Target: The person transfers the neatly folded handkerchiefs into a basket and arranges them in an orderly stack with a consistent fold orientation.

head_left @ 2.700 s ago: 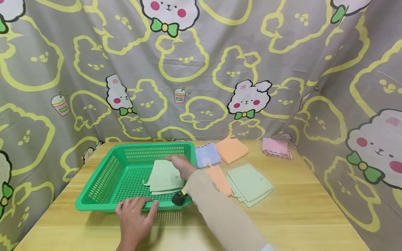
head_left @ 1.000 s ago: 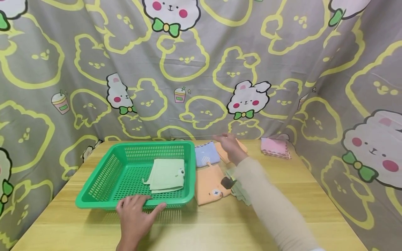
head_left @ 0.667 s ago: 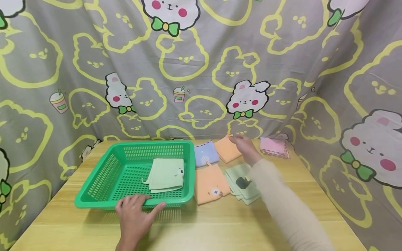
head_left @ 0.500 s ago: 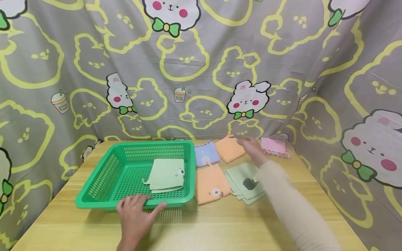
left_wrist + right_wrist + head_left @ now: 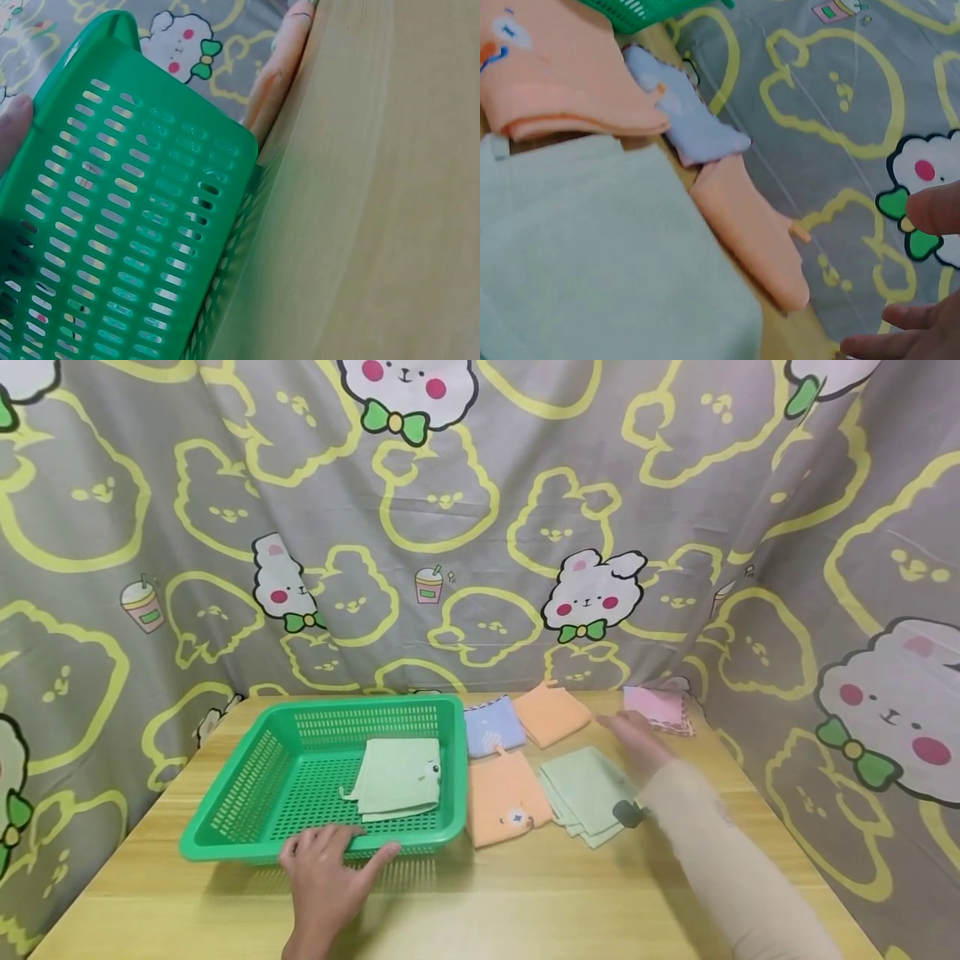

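Left hand [image 5: 330, 877] gripping the near rim of a slotted green basket [image 5: 420, 841], one folded pale green cloth [image 5: 397, 781] inside.
That cloth lies toward the basket's right end, its loop showing. To the basket's right, near to far: an orange cloth [image 5: 506, 797] with an embroidered face; a layered light green cloth [image 5: 581, 789]; the right hand [image 5: 637, 739], thumb and fingers apart, holding nothing; a blue cloth [image 5: 493, 727]; a plain orange cloth [image 5: 553, 714]; a pink cloth [image 5: 654, 703], patterned-edged.

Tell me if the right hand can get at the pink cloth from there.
Probably yes: the right hand looks empty and close to the pink cloth, with no other cloth showing between them.
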Available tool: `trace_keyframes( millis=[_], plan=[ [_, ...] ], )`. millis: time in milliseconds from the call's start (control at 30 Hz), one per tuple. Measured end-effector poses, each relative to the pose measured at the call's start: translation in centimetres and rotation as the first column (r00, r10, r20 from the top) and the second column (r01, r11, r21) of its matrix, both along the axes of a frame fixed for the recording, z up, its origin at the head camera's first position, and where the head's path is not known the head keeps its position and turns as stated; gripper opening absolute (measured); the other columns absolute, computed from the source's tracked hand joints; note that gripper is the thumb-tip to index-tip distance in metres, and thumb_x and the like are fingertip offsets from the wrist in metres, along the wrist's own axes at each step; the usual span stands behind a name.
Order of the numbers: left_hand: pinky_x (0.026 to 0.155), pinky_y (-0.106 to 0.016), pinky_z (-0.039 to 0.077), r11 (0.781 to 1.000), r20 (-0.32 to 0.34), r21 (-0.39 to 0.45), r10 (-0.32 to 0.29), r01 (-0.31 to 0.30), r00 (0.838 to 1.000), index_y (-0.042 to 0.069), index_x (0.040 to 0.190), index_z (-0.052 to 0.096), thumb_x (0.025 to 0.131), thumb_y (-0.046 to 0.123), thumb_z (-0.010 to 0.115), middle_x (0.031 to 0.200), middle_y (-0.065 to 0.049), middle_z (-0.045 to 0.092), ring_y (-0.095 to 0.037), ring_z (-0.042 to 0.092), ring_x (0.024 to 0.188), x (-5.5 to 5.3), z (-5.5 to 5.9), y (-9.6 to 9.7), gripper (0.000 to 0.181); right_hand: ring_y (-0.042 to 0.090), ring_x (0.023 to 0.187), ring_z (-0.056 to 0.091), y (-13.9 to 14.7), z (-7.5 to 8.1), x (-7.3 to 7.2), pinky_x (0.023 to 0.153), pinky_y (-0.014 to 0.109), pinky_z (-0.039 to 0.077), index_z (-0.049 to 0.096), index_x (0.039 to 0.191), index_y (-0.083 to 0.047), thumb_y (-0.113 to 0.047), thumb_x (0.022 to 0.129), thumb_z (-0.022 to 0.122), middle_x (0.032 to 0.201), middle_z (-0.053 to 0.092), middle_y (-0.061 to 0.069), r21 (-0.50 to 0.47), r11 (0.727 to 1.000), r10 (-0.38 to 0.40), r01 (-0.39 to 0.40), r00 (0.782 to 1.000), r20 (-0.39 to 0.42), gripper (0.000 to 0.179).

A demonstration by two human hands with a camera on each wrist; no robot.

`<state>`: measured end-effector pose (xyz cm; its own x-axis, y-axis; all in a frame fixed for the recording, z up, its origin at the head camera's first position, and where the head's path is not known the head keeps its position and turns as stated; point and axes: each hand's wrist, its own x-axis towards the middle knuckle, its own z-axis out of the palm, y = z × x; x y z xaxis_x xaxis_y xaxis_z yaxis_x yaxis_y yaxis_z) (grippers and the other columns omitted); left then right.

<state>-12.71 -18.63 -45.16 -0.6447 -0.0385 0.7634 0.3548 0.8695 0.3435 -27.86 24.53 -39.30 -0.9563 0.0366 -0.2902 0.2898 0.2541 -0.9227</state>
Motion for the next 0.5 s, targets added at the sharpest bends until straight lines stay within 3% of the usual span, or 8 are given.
trace_keyframes(
  millis=[33,100,200,233,300,500],
  plan=[
    [0.083,-0.059,0.026,1.0,-0.004,0.0,-0.003,0.003,1.0,0.007,0.077,0.068,0.071,0.069,0.069,0.078,-0.01,0.067,-0.033,0.052,0.077,0.0,0.0,0.0,0.062,0.045,0.143,0.005,0.3,-0.3,0.1,0.113,0.054,0.01,0.0,0.152,0.003,-0.041,0.097,0.053,0.158,0.001,0.025,-0.01,1.0,0.002,-0.002,1.0,-0.002,0.088],
    [0.083,-0.059,0.026,1.0,-0.013,-0.002,-0.006,0.006,1.0,0.006,0.077,0.068,0.071,0.069,0.069,0.078,-0.01,0.067,-0.033,0.052,0.076,-0.1,0.0,0.0,0.063,0.045,0.139,0.02,0.9,-0.9,0.1,0.112,0.054,0.017,0.016,0.149,0.006,-0.041,0.099,0.049,0.152,0.02,0.029,0.054,0.998,0.027,-0.025,0.999,-0.032,0.076],
    [0.082,-0.058,0.026,1.0,-0.022,-0.002,-0.011,0.011,1.0,0.006,0.077,0.068,0.072,0.07,0.068,0.077,-0.009,0.067,-0.034,0.052,0.076,-0.1,0.0,0.0,0.063,0.04,0.106,0.049,1.6,-1.7,0.2,0.094,0.05,0.039,0.047,0.122,0.007,-0.043,0.102,0.041,0.113,0.05,0.025,0.207,0.976,0.083,-0.069,0.995,-0.057,0.054],
    [0.082,-0.058,0.026,1.0,-0.025,-0.002,-0.012,0.012,1.0,0.006,0.077,0.068,0.072,0.07,0.067,0.077,-0.01,0.067,-0.034,0.053,0.076,-0.1,-0.1,0.0,0.064,0.035,0.092,0.051,1.8,-1.9,0.2,0.086,0.048,0.041,0.052,0.106,0.004,-0.043,0.102,0.04,0.097,0.051,0.019,0.228,0.971,0.09,-0.076,0.995,-0.051,0.049],
    [0.082,-0.059,0.026,1.0,-0.029,-0.004,-0.012,0.012,1.0,0.006,0.077,0.068,0.073,0.071,0.066,0.077,-0.01,0.067,-0.034,0.053,0.076,-0.1,-0.1,0.0,0.064,0.025,0.073,0.044,2.1,-2.3,0.2,0.071,0.041,0.039,0.047,0.083,-0.005,-0.043,0.102,0.039,0.078,0.042,0.007,0.237,0.967,0.098,-0.088,0.995,-0.03,0.043],
    [0.083,-0.059,0.025,1.0,-0.029,-0.01,-0.013,0.013,0.999,0.006,0.078,0.069,0.07,0.066,0.071,0.078,-0.01,0.067,-0.034,0.053,0.077,-0.2,-0.3,-0.1,0.061,0.015,0.061,0.038,3.0,-3.4,0.0,0.061,0.032,0.038,0.04,0.074,-0.016,-0.03,0.103,0.044,0.069,0.038,-0.003,0.017,0.998,0.058,-0.059,0.998,0.034,0.032]
  ],
)
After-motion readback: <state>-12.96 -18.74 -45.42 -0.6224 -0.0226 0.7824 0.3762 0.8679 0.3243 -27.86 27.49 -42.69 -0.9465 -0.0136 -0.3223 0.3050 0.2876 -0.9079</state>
